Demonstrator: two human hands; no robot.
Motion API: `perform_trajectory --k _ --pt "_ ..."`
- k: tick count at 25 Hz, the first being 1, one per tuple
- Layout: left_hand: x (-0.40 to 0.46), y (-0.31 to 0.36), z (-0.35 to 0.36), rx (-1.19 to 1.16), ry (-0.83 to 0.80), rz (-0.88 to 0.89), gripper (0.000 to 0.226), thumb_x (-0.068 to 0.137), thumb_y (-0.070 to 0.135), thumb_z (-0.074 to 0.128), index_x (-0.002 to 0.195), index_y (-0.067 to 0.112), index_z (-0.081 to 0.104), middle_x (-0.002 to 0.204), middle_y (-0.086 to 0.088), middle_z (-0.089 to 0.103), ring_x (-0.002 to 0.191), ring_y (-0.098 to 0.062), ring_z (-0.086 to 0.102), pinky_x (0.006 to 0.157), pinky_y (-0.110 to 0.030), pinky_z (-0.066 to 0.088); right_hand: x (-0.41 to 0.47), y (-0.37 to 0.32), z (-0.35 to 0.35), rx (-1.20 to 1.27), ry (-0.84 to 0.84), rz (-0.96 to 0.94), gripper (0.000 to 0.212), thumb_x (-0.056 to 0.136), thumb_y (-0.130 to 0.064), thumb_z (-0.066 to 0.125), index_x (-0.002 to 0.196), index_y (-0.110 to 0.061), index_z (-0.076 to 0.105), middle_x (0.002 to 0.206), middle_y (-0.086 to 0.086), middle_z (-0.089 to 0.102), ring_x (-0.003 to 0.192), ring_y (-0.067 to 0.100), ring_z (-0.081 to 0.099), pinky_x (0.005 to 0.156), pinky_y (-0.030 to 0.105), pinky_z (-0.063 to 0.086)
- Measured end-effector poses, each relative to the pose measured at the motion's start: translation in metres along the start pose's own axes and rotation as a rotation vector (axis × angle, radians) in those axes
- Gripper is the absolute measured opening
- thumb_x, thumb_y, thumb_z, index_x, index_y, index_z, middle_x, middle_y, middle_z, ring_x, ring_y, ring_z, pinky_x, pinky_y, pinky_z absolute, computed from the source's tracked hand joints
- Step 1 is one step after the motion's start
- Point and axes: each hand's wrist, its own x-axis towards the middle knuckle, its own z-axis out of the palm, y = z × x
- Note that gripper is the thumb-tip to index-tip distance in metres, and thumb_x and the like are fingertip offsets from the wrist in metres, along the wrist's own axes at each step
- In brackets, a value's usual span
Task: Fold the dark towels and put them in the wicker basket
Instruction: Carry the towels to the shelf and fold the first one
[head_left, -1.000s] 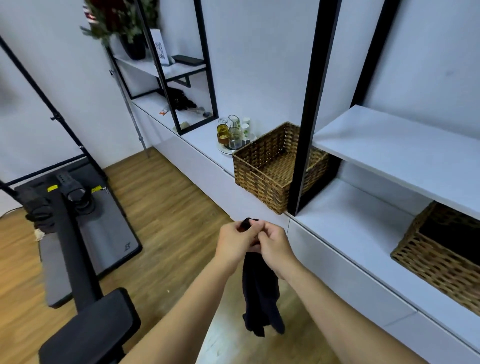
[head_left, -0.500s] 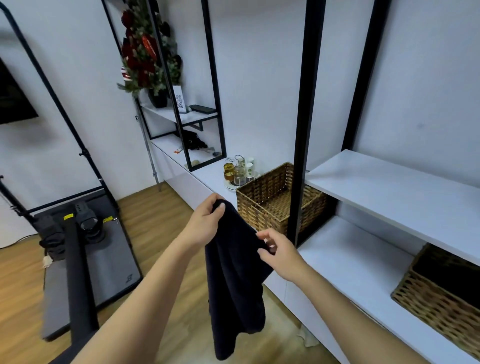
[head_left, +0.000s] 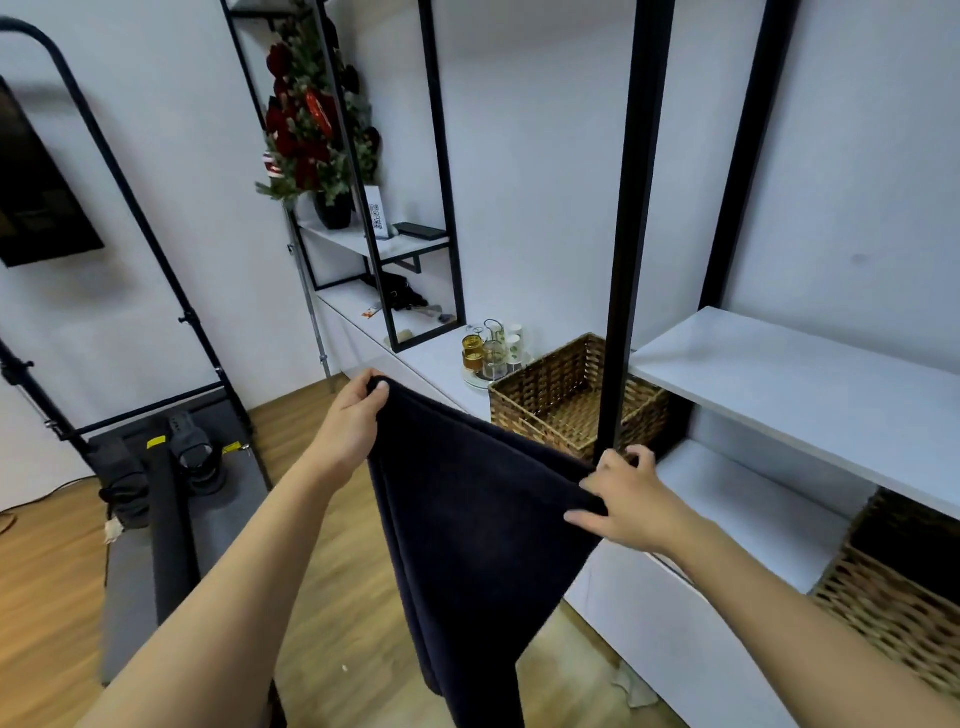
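The dark towel (head_left: 467, 519) hangs in mid-air, its top edge stretched between the left hand (head_left: 353, 421), which pinches one corner, and the right hand (head_left: 621, 501), which pinches the other; a loose pinch could drop it short of the wicker basket (head_left: 540, 410)

Both forearms are bare to the frame edge, and the left hand (head_left: 349, 426) and right hand (head_left: 631, 504) wear nothing.
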Motion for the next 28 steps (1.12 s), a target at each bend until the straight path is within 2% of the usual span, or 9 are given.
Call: perform_trajectory --k 3,6,12,14,17,19,22,26,28 --pt "0.020 0.004 -0.011 0.067 0.032 -0.017 0.025 0.109 0.022 0.037 0.089 0.015 0.051 0.086 -0.005 0.053 0.083 -0.019 0.050 0.073 -0.033 0.040 -0.006 0.008 -0.056 -0.085 0.184 0.093 0.038 0.093 -0.064 0.042 0.087 -0.029 0.054 0.092 -0.007 0.045 0.104 0.016 0.037 0.115 0.050 0.008" --pt "0.037 0.020 -0.007 0.075 -0.009 0.002 0.018 0.100 0.012 0.034 0.088 0.014 0.047 0.088 -0.007 0.051 0.082 -0.018 0.047 0.071 -0.034 0.035 -0.017 -0.003 -0.090 -0.240 0.246 0.168 0.022 0.089 -0.049 0.051 0.081 -0.029 0.044 0.087 -0.009 0.047 0.111 0.015 0.041 0.116 0.054 0.005" --pt "0.056 0.035 0.004 0.280 -0.150 0.123 0.014 0.102 0.013 0.038 0.108 0.012 0.050 0.097 -0.001 0.057 0.084 -0.011 0.052 0.067 -0.027 0.040 -0.066 -0.013 -0.106 -0.418 0.299 0.333 0.024 0.100 -0.051 0.043 0.093 -0.029 0.048 0.087 -0.013 0.051 0.105 0.015 0.035 0.107 0.050 0.011" --pt "0.060 0.040 0.006 0.416 -0.212 0.246 0.006 0.102 0.015 0.048 0.100 0.017 0.053 0.092 0.001 0.058 0.079 -0.012 0.054 0.063 -0.025 0.040 -0.085 -0.016 -0.106 -0.499 0.220 0.440 0.024 0.103 -0.047 0.039 0.097 -0.027 0.052 0.089 -0.012 0.049 0.105 0.017 0.035 0.104 0.049 0.015" --pt "0.067 0.048 0.014 0.552 -0.220 0.433 0.020 0.095 0.019 0.060 0.082 0.032 0.054 0.080 0.010 0.058 0.075 -0.016 0.057 0.063 -0.029 0.042 -0.106 -0.028 -0.107 -0.485 0.261 0.643 0.021 0.101 -0.041 0.048 0.092 -0.022 0.049 0.088 -0.007 0.049 0.093 0.018 0.028 0.092 0.041 0.024" --pt "0.067 0.056 0.022 0.588 -0.202 0.473 0.016 0.093 0.025 0.062 0.082 0.035 0.058 0.078 0.014 0.061 0.072 -0.017 0.059 0.064 -0.031 0.042 -0.117 -0.039 -0.109 -0.389 0.372 0.733 0.016 0.100 -0.034 0.053 0.107 -0.021 0.046 0.090 -0.004 0.053 0.091 0.020 0.034 0.087 0.038 0.030" --pt "0.062 0.074 0.038 0.653 -0.211 0.529 0.008 0.094 0.029 0.063 0.093 0.037 0.065 0.090 0.015 0.064 0.081 -0.020 0.060 0.068 -0.032 0.041 -0.131 -0.044 -0.115 -0.390 0.354 0.867 0.054 0.099 -0.034 0.058 0.144 -0.019 0.032 0.107 0.004 0.059 0.108 0.028 0.046 0.085 0.040 0.036" --pt "0.061 0.100 0.063 0.728 -0.219 0.550 0.006 0.094 0.030 0.062 0.096 0.035 0.066 0.094 0.008 0.066 0.088 -0.024 0.062 0.072 -0.034 0.045 -0.158 -0.036 -0.136 -0.507 0.390 0.994 0.031 0.095 -0.039 0.063 0.118 -0.020 0.059 0.118 0.010 0.042 0.108 0.031 0.042 0.084 0.042 0.040" --pt "0.065 0.109 0.072 0.763 -0.268 0.496 0.003 0.094 0.030 0.062 0.092 0.032 0.064 0.089 0.005 0.068 0.085 -0.024 0.066 0.072 -0.035 0.050 -0.170 -0.034 -0.147 -0.163 0.495 1.001 0.021 0.096 -0.034 0.064 0.109 -0.020 0.055 0.116 0.010 0.045 0.097 0.030 0.052 0.077 0.040 0.049"
